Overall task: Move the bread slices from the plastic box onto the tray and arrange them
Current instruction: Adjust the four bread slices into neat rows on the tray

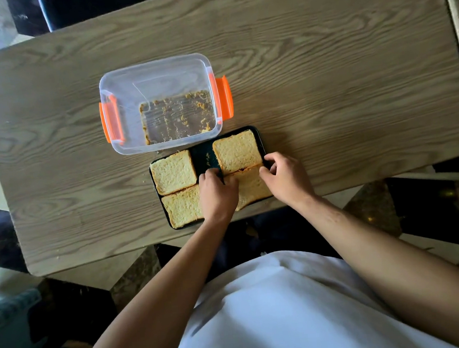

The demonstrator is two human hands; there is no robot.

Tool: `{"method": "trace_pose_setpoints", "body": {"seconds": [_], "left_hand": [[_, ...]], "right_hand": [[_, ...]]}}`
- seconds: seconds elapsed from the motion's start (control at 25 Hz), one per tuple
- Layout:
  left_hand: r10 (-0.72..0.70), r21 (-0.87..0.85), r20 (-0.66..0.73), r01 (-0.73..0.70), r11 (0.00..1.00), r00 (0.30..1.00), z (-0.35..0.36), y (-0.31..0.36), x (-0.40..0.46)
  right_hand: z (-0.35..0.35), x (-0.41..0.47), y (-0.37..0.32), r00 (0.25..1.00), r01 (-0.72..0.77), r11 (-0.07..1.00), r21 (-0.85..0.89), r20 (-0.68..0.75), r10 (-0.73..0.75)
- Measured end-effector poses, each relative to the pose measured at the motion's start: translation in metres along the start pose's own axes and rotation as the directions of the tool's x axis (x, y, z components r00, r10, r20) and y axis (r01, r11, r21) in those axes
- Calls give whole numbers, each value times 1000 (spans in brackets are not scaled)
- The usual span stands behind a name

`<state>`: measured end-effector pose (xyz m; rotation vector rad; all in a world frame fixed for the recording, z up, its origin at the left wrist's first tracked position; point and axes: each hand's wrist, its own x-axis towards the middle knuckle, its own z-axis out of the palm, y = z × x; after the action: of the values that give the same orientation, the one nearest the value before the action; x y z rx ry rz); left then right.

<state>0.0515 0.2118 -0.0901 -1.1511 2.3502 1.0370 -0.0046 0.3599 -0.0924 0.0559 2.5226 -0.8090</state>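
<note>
4 square, pale toasted bread slices lie on the dark rectangular metal tray (258, 137), which sits at the near edge of the grey wood-grain table (324, 72). The near-right slice (253, 187) is the one in hand: the left hand (217, 192) pinches its left edge with curled fingers, and the right hand (287, 178) grips its far-right corner, thumb and fingers closed on the crust. The far-right slice (237, 151) touches it along their shared edge; the far-left slice (173, 172) and near-left slice (183, 207) butt together on the other side. A bare strip of tray shows between the 2 far slices.

The clear plastic box with orange clip handles (161, 105), just beyond the tray, holds only crumbs, so the transfer looks finished and only arranging remains.

To do this well, slide the held slice flat rather than lifting it, keeping the pinch light so the soft crumb does not tear. Square it under the far-right slice without riding up on the tray's rim.
</note>
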Motion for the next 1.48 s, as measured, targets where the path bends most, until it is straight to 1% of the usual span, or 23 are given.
{"method": "trace_pose_setpoints", "body": {"seconds": [0.16, 0.28, 0.4, 0.52, 0.72, 0.8, 0.88, 0.96, 1.04, 1.12, 1.28, 1.48], "left_hand": [[-20, -31, 9, 20, 999, 1000, -1, 14, 12], [-27, -55, 19, 28, 998, 999, 1, 21, 16], [-21, -54, 6, 22, 998, 1000, 1, 22, 16], [8, -48, 1, -8, 999, 1000, 1, 21, 14], [70, -18, 14, -70, 997, 997, 1, 17, 18], [60, -24, 25, -59, 998, 998, -3, 13, 18], [15, -39, 8, -15, 999, 1000, -10, 4, 15], [-20, -24, 12, 21, 1000, 1000, -17, -9, 9], [-55, -30, 68, 58, 998, 996, -18, -21, 3], [-68, -27, 128, 72, 997, 989, -16, -26, -5], [-9, -45, 193, 18, 999, 981, -7, -25, -11], [55, -17, 187, -53, 998, 981, -2, -17, -9]], "right_hand": [[2, 16, -11, 994, -72, 997, 0, 81, 72], [2, 21, -13, 989, -116, 993, 35, 98, 112], [2, 22, -14, 992, -90, 996, 7, 89, 89], [2, 23, -15, 996, -70, 997, -14, 51, 71], [2, 15, -16, 1000, 16, 997, -70, -1, -16], [0, 9, -15, 999, 32, 998, -59, -20, -33], [-2, 1, -11, 997, 59, 997, -58, -38, -61], [-3, -10, -5, 994, 102, 992, -79, -31, -105], [-1, -21, 1, 991, 134, 984, -119, 4, -134], [3, -29, 4, 991, 129, 979, -155, 47, -123], [9, -35, 3, 993, 107, 980, -167, 75, -96], [6, -34, 7, 993, 105, 981, -161, 62, -96]]}}
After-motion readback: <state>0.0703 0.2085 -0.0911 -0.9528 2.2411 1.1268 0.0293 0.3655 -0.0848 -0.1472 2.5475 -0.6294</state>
